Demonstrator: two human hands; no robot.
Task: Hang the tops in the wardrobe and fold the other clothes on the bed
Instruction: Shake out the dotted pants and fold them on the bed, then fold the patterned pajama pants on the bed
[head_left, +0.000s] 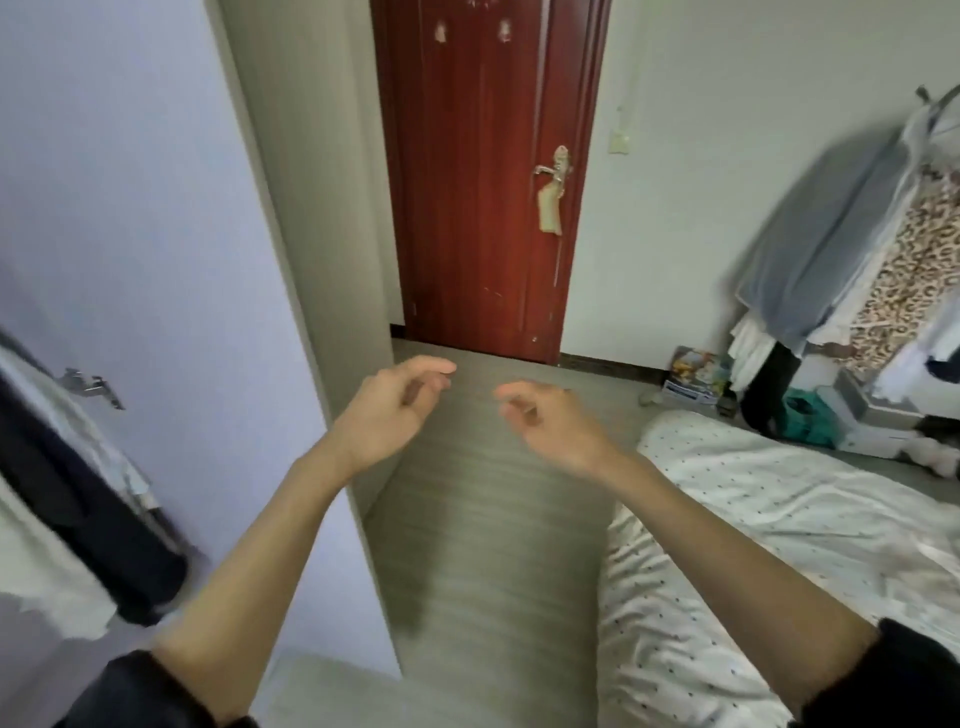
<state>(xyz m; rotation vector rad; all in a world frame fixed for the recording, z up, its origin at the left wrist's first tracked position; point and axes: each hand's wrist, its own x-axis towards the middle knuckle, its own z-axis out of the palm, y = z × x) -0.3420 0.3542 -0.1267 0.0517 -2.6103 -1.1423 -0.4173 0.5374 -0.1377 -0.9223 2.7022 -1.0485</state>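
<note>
Both bare forearms reach forward over the grey wood-grain floor (483, 519), dark sleeves pushed up near the elbows. Left hand (395, 410) and right hand (550, 415) hang in the air near each other, apart, fingers loosely curled, holding nothing; neither touches any cloth.

Pale lilac wardrobe door (145, 249) stands open at left, its tall edge running up and down the view; a metal hinge (91, 384) shows on its inner face. Dark navy garment (78, 499) hangs inside at far left, long axis slanting from upper left to lower right, beside white cloth (36, 571). Both are blurred and cut off by the picture's edge; which kind of garment each is cannot be told.

White bedsheet with small dark dots (753, 545) covers the bed at lower right, rumpled, long axis running away toward the far wall; its near end is cut off.

Dark red wooden door (483, 182) with a brass lever handle (553, 171) stands shut straight ahead. At far right a crowded clothes rack (857, 234) carries a grey-blue garment and a leopard-print piece, smeared by motion blur. A colourful box (696, 374) sits on the floor by the wall; its print is unreadable.
</note>
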